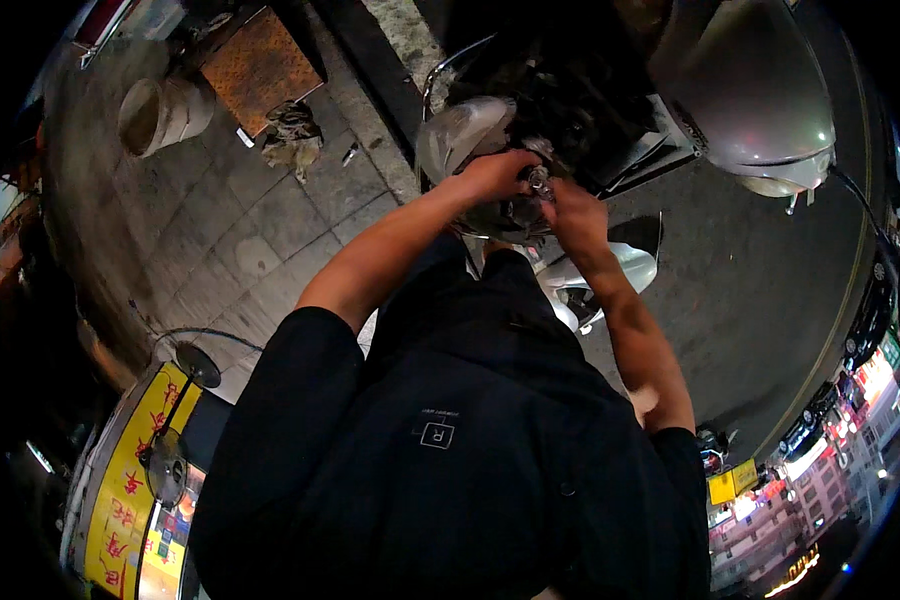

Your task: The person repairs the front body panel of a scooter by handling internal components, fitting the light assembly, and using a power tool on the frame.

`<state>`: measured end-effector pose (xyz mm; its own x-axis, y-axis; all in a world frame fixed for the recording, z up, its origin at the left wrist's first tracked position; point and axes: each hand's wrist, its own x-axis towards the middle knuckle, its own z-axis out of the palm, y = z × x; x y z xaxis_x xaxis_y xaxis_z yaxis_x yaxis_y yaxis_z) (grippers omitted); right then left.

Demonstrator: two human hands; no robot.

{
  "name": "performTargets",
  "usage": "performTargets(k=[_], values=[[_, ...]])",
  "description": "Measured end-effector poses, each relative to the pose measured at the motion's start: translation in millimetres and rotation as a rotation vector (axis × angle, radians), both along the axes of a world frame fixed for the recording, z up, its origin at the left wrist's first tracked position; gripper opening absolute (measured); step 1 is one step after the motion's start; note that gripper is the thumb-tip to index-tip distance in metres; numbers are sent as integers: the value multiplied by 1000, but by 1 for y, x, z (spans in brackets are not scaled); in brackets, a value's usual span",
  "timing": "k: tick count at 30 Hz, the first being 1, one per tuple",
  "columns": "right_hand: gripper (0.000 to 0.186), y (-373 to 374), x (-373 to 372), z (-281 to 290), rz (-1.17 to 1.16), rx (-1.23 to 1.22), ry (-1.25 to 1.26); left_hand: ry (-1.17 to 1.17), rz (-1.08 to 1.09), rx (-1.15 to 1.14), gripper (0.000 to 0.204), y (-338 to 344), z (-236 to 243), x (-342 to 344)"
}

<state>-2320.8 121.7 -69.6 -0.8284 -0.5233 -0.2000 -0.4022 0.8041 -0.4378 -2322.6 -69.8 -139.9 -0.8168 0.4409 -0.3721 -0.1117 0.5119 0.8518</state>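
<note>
My left hand (pixel 498 174) and my right hand (pixel 578 218) meet at the top centre, both with bent fingers closed on a small shiny metal part (pixel 540 182) between them. Its exact kind is too small to make out. Just left of it and beyond my left hand sits a rounded, pale translucent cover (pixel 465 133), like a lamp housing. Behind the fingers lies a dark, cluttered machine interior (pixel 580 110), mostly lost in shadow. Below my hands, a silver curved panel (pixel 620 265) shows beside my right forearm.
A large silver vehicle body (pixel 750 90) stands at the upper right. On the paving to the left are a dirty white bucket (pixel 182 112), a rusty metal plate (pixel 263 68) and a crumpled rag (pixel 294 137). A yellow sign (pixel 120 490) stands at the lower left.
</note>
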Motion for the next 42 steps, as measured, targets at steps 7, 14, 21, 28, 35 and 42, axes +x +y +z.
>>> performTargets(k=[7,14,21,28,35,42], values=[[39,-6,-3,10,27,-10,-1,5,14,-33,52,0,8,0],[35,-5,-4,4,69,13,8,-53,-47,-60,53,-1,11,-4],[21,-10,0,7,-54,-28,-11,93,26,-51,52,4,-5,2],[31,-7,-1,7,-216,59,-16,-3,28,-120,51,11,1,1],[47,-7,-6,2,-294,135,-102,35,134,-82,52,9,4,6],[56,-9,-4,1,-446,124,-335,69,151,-59,52,9,-3,11]])
